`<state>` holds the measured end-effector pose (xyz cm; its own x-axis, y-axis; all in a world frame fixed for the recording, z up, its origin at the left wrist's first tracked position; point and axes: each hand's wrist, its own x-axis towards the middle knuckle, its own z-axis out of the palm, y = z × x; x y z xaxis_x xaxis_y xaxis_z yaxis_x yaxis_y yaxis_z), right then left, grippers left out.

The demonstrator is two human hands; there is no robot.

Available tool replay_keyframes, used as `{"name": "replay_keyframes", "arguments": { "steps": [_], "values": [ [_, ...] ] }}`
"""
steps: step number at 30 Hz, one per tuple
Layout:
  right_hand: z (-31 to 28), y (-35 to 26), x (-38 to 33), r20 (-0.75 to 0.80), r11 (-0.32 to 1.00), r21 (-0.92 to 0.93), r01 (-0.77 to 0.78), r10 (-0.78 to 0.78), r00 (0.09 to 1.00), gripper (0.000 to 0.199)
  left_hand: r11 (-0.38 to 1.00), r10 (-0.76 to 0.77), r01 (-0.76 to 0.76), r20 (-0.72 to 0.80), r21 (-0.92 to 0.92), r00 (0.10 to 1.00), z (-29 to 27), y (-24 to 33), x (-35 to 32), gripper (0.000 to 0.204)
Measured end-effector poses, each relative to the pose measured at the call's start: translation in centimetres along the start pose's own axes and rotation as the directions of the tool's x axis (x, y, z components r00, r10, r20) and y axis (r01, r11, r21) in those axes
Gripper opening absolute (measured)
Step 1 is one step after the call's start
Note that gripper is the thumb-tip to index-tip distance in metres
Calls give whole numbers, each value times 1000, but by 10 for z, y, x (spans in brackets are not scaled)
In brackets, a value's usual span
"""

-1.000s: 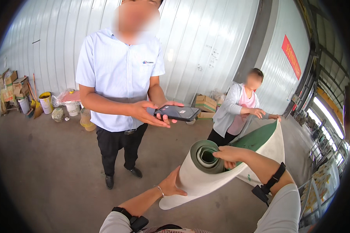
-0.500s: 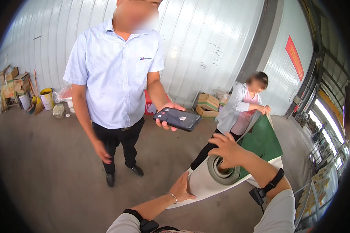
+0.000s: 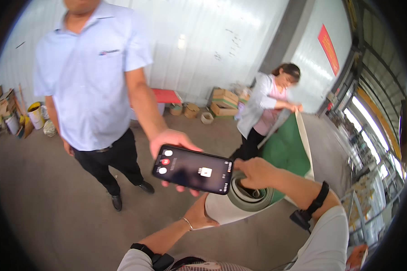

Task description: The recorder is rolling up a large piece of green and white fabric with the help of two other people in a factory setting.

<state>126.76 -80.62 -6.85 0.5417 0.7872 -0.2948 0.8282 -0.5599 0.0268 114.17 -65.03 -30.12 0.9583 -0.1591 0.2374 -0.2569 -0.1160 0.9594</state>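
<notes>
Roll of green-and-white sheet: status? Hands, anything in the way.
Left hand under the roll, right hand gripping its end. Sheet's far end held by a second person. A phone, held out by a third person's hand, covers part of the roll.

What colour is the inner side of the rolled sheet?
Green; the outer side is off-white. The roll shows in the head view.

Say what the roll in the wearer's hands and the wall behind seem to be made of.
Roll: looks like a flexible rubber or plastic-coated sheet, matte green on one face and off-white on the other, since it coils in layers without creasing. Wall: seemingly painted corrugated metal panels, pale, with vertical ribs and faint sheen.
</notes>
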Motion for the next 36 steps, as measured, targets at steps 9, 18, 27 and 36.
{"name": "replay_keyframes", "arguments": {
  "steps": [9,18,27,36],
  "values": [
    [-20,34,-21,104,799,-82,-596,601,792,59,972,117,-125,50,199,992,14,-29,18,134],
    [-2,31,4,-102,961,-169,219,-238,966,44,981,138,-64,-419,185,898,-54,-15,-4,137],
    [-24,41,-24,425,614,322,-721,587,690,59,996,92,-68,-521,64,849,-71,-10,-15,137],
    [21,72,-43,-333,943,-306,133,-237,913,84,998,54,-58,-571,11,819,-76,-7,-44,137]
  ]
}}
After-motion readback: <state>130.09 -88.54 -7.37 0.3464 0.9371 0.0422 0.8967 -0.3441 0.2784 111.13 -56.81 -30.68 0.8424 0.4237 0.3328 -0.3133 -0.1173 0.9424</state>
